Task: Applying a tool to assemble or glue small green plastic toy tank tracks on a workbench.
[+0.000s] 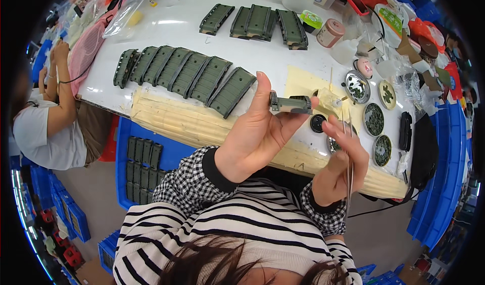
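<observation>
Tweezers (350, 170) are clamped in the right hand (337, 170), a camouflage piece (291, 105) in the left hand (260, 139); print marks a green package (390, 19).

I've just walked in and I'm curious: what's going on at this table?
A person at the white table holds up a small camouflage-patterned piece in the left hand. The right hand is beside it with metal tweezers, which are not touching the piece. Similar green pieces lie in a row on the left of the table, and round dishes with small dark bits sit on the right.
</observation>
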A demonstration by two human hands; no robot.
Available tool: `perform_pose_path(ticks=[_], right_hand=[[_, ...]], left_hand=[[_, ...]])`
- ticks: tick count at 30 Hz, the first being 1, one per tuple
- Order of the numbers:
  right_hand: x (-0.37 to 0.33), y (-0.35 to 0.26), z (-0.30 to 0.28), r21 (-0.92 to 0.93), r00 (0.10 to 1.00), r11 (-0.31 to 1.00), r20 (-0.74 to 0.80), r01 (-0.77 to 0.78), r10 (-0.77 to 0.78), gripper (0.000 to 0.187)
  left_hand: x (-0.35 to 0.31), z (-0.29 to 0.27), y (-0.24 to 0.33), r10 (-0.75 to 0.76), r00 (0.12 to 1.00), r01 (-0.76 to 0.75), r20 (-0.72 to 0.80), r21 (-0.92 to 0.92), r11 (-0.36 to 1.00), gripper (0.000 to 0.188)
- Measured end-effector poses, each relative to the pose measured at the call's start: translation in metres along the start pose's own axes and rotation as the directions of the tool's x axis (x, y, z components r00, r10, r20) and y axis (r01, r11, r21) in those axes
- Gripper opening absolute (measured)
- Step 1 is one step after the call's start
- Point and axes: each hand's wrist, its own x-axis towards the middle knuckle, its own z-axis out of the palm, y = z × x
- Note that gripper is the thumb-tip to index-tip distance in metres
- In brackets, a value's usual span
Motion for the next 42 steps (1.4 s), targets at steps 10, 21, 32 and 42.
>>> perform_pose_path(ticks=[10,21,32,42], right_hand=[[0.034,0.003,0.014,0.072,0.980,0.978,0.049,-0.196,0.193,0.031],[0.038,-0.001,0.013,0.080,0.968,0.965,0.051,-0.249,0.246,0.028],[0.026,-0.001,-0.007,0.056,0.993,0.993,0.050,0.102,-0.105,0.031],[0.019,0.046,-0.110,-0.475,0.981,0.859,-0.081,-0.193,0.175,0.020]], left_hand=[[-0.011,0.013,-0.007,-0.105,0.993,0.092,0.046,0.231,0.969,0.059],[-0.014,0.009,-0.009,-0.114,0.993,0.100,0.042,0.241,0.965,0.054],[-0.015,-0.005,0.000,-0.250,0.956,0.222,0.156,0.176,0.959,0.041],[-0.022,-0.005,0.008,-0.135,0.976,0.050,0.171,0.428,0.902,0.064]])
